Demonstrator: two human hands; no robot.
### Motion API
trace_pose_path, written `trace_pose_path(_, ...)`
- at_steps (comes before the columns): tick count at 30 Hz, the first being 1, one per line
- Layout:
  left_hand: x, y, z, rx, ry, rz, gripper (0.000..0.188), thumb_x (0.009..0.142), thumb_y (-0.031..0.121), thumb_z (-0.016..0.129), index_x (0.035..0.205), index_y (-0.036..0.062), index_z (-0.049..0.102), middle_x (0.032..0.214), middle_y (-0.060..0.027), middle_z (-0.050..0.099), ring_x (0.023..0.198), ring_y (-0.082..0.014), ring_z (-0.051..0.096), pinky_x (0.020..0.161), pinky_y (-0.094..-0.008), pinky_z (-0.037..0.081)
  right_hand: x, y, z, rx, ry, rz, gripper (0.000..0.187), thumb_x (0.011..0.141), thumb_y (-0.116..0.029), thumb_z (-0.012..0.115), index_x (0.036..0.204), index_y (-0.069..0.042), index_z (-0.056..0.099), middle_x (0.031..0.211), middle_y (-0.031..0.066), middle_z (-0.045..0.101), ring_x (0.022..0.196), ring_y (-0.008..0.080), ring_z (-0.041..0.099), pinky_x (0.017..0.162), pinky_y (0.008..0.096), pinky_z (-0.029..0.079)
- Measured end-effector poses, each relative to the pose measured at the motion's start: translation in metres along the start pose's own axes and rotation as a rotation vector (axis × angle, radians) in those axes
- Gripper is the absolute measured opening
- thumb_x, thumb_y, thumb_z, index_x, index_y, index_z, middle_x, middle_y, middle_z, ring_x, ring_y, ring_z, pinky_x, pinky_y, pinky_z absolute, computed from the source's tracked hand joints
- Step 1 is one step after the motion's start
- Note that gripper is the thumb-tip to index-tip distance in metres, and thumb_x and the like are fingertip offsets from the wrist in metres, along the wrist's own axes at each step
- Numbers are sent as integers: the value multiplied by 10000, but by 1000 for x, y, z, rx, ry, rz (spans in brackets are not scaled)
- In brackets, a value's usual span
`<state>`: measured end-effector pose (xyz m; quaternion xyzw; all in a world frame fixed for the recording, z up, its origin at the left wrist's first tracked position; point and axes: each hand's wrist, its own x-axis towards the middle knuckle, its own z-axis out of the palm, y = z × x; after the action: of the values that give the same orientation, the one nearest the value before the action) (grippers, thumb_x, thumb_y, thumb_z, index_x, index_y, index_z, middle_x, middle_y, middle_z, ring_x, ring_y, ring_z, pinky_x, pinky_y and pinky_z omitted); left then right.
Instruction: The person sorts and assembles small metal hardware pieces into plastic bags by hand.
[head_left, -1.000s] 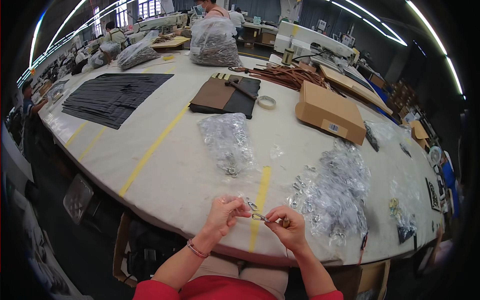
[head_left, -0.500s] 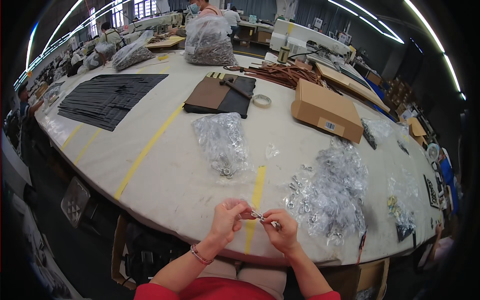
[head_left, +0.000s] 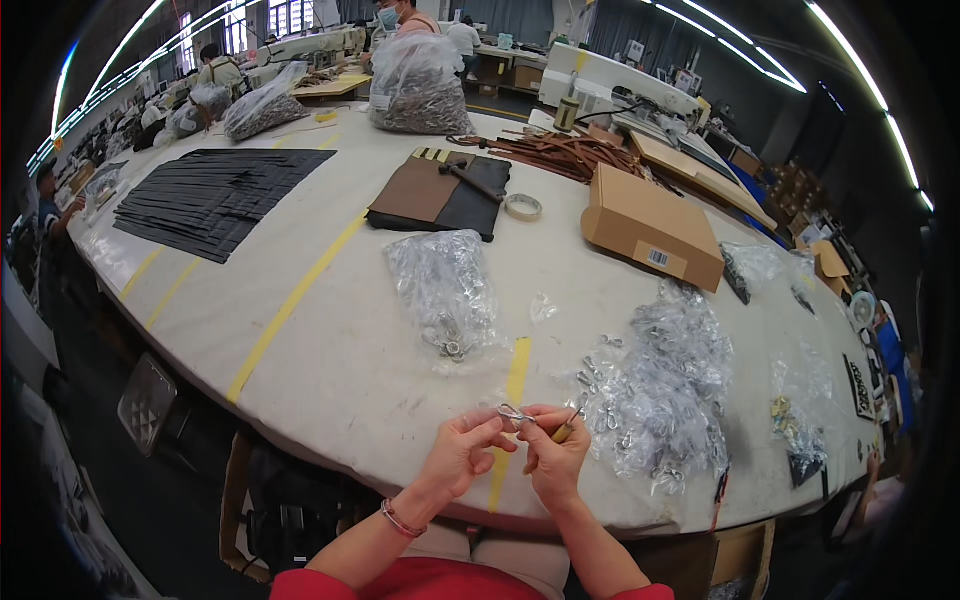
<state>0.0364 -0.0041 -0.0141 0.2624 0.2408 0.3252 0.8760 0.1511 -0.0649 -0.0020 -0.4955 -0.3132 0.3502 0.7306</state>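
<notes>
Left hand (head_left: pixel 462 450) narrow at the clip (head_left: pixel 517 414), grip unclear, our right hand (head_left: pixel 556 456) held it and a tool (head_left: pixel 564 433); we'd just turned the clip outward, likely for access!

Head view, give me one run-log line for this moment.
left hand: at metal clip | right hand: holding clip, yellowish-handled tool | rightward: crumpled clear plastic

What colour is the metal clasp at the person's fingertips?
The clasp is silver; the head view shows it best.
</notes>
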Motion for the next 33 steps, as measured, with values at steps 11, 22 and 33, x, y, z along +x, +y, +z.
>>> trace_pose_path(11,1,-10,-8,101,34,122,109,818,113,550,884,39,597,660,22,538,483,-5,423,370,-131,267,-11,11,11,260,59,392,138,727,-10,630,702,-39,498,582,20,514,406,61,413,344,175,297)
trace_pose_path(22,-4,7,-17,222,-137,93,49,742,74,561,706,48,540,566,20,480,461,-37,409,406,-168,300,37,-36,-22,-65,-478,577,473,900,-324,298,1182,36,415,601,46,502,447,47,324,396,177,240)
trace_pose_path(33,-10,1,5,459,37,317,64,789,58,519,783,9,559,605,21,528,505,-7,431,430,-158,326,23,-32,-10,-288,-687,534,373,874,-176,452,1223,-47,426,659,20,515,526,29,375,452,157,299)
